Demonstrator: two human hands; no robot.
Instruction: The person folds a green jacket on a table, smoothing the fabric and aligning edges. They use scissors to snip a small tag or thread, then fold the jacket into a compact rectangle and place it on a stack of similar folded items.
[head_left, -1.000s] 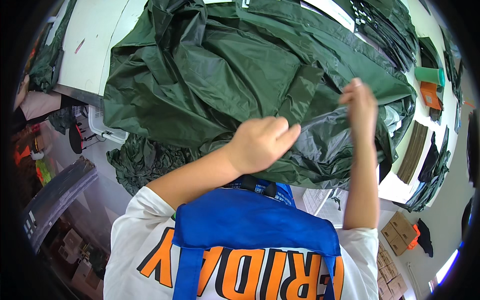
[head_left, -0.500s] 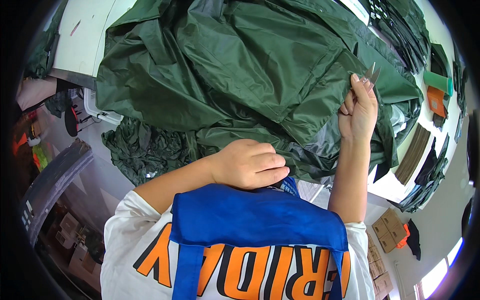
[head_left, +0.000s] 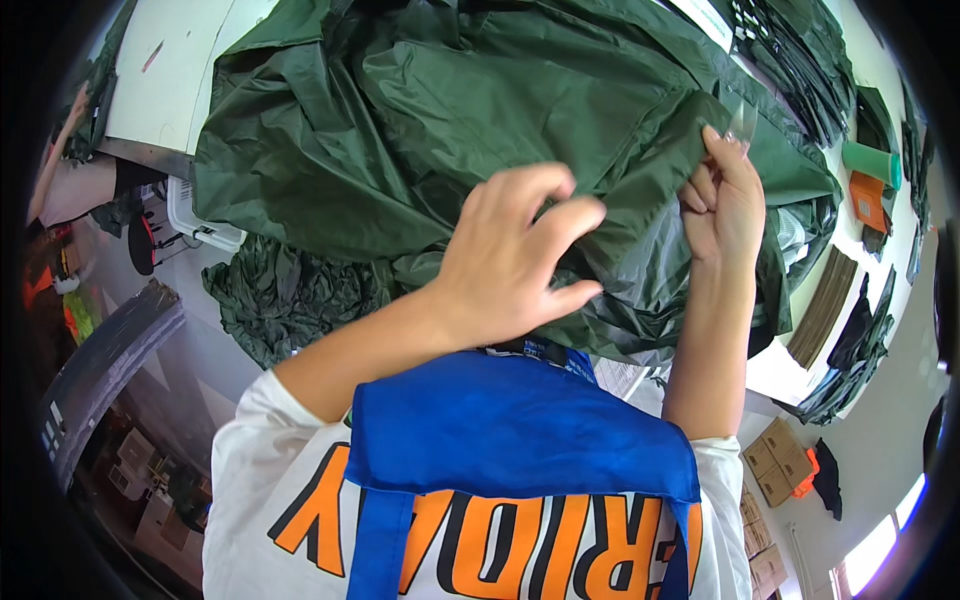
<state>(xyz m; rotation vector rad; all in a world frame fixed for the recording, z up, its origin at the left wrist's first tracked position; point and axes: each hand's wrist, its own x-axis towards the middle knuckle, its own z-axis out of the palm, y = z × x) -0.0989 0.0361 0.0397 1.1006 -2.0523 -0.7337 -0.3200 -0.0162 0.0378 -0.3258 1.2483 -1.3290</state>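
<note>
A large dark green coated-fabric garment (head_left: 430, 130) lies in folds across the table before me. My right hand (head_left: 727, 205), at the garment's right part, is closed around small thread snips (head_left: 740, 128), their pale blades pointing away from me. The fabric rises close beside its fingertips; whether they also pinch it I cannot tell. My left hand (head_left: 515, 255) hovers over the garment's near edge, fingers apart and slightly curled, with nothing seen in it. The motion smears it a little.
Bunched green fabric (head_left: 290, 300) hangs at the near left, by a white plastic bin (head_left: 205, 215). To the right are a green roll (head_left: 872, 162), an orange piece (head_left: 868, 200) and a stack of brown card (head_left: 825, 305). Another person's arm (head_left: 62, 150) shows at far left.
My left hand has moved up and away from my apron, over the garment, and its fingers have spread. My right hand with the snips has shifted slightly; the other person's arm has risen.
</note>
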